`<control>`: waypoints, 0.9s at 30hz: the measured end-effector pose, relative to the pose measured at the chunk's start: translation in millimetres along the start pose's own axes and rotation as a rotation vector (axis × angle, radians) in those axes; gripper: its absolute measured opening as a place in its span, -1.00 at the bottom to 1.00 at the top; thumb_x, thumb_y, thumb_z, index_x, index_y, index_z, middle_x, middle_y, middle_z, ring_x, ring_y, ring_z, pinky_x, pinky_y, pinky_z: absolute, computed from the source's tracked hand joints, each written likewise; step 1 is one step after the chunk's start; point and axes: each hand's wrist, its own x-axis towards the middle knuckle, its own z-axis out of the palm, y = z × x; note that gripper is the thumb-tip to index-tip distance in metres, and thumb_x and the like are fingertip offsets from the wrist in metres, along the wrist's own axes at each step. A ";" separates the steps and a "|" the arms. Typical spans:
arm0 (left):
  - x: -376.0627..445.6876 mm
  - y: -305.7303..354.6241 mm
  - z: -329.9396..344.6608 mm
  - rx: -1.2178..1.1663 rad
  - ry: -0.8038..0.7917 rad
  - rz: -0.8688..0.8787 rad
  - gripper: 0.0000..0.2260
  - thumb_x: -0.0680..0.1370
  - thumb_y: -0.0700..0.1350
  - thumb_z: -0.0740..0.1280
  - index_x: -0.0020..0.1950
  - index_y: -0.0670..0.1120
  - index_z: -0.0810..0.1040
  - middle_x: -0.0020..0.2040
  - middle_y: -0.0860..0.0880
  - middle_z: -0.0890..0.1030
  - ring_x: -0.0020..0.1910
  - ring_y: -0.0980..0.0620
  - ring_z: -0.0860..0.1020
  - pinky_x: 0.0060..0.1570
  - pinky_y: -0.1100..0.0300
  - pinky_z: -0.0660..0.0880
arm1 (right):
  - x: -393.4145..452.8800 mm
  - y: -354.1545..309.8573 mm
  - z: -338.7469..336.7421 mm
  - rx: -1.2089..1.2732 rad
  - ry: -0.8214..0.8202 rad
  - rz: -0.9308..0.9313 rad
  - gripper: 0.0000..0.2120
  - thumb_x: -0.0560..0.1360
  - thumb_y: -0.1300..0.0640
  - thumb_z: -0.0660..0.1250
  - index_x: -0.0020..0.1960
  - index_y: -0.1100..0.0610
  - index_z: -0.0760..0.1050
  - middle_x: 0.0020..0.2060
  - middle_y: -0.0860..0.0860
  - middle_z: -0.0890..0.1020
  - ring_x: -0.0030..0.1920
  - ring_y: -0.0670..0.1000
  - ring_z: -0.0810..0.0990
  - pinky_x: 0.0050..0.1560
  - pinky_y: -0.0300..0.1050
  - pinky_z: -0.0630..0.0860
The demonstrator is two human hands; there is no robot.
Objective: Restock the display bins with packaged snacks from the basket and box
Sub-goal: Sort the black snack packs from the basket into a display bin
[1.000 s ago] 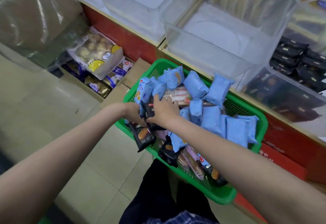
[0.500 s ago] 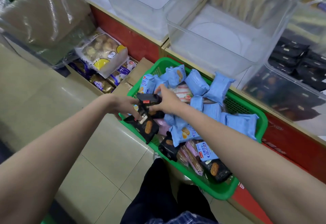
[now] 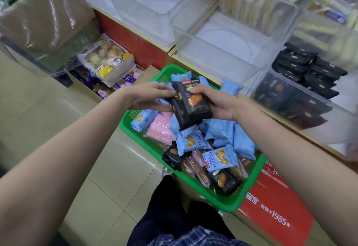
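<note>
- so I've got a little stack of black biscuit packs [image 3: 190, 103] up above the green basket [image 3: 228, 205], my right hand [image 3: 217, 102] curled round the right side of the stack with the thumb on the top pack
- my left hand [image 3: 150, 96] is on the other side, fingers mostly straight and just touching the left edge of the stack, more steadying than gripping as far as I can tell
- long axis of the packs runs away from me and a bit left, so the near ends hang down toward the basket
- the bit that matters: the clear bin with the black packs [image 3: 308, 75] is off to the right of my hands and a little further out, so the right hand is the nearer one, I reckon it just swings that way
- that bin already has rows of black packs in it, so there's stock in there, not full by the look of it
- the empty clear bin [image 3: 222, 38] sits straight ahead of my hands, nothing in it that I can see
- basket under my hands is loaded: mostly light blue biscuit packs [image 3: 220, 158], a pink pack [image 3: 159, 129] below my left hand, a couple more black ones near me
- cardboard box with big bagged snacks [image 3: 108, 60] is off left of my left hand, on the floor
</note>
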 end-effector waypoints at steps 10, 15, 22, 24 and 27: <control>15.2 -83.4 71.6 0.795 -0.063 -0.337 -0.65 0.43 -0.03 0.37 0.12 -0.19 0.50 0.14 -0.17 0.55 -0.01 -0.09 0.52 -0.01 0.15 0.43 | -21.5 40.2 -13.1 -0.137 0.109 0.159 -0.82 0.54 0.03 0.23 -0.18 0.07 0.48 -0.36 -0.04 0.63 -0.38 -0.09 0.58 -0.24 -0.26 0.48; 15.1 -94.9 83.5 0.845 0.044 -0.272 -0.44 0.46 -0.03 0.41 0.38 -0.17 0.31 0.30 -0.13 0.45 0.25 -0.11 0.46 0.18 0.10 0.42 | -25.4 50.6 -9.3 -0.186 0.099 0.174 -0.83 0.54 0.01 0.23 -0.17 0.07 0.47 -0.36 -0.05 0.63 -0.38 -0.09 0.59 -0.22 -0.22 0.47; -44.7 -43.8 24.2 0.390 0.004 -0.223 -0.59 0.43 -0.25 0.42 0.19 0.07 0.42 0.02 -0.02 0.59 -0.05 0.05 0.55 -0.05 0.20 0.46 | -49.9 49.5 -18.3 0.061 0.054 0.047 -0.84 0.39 0.01 0.37 -0.14 0.09 0.61 -0.24 0.02 0.69 -0.26 -0.03 0.64 -0.04 -0.11 0.53; -52.1 -25.3 21.7 0.242 0.005 -0.108 -0.55 0.33 -0.25 0.45 0.09 0.12 0.42 -0.05 0.04 0.64 -0.10 0.07 0.59 0.07 0.16 0.45 | -60.4 41.2 -19.6 0.212 -0.060 -0.077 -0.75 0.23 0.06 0.52 -0.13 0.13 0.67 -0.15 0.06 0.70 -0.16 0.01 0.67 0.04 -0.10 0.56; -38.3 2.1 38.9 0.213 -0.030 0.001 -0.63 0.40 -0.29 0.40 0.09 0.06 0.44 0.00 0.05 0.63 0.02 0.00 0.56 0.11 0.12 0.44 | -78.3 23.6 -24.3 0.318 -0.189 -0.248 -0.54 0.07 0.14 0.64 -0.06 0.18 0.67 -0.09 0.11 0.69 -0.08 0.04 0.68 0.03 -0.06 0.59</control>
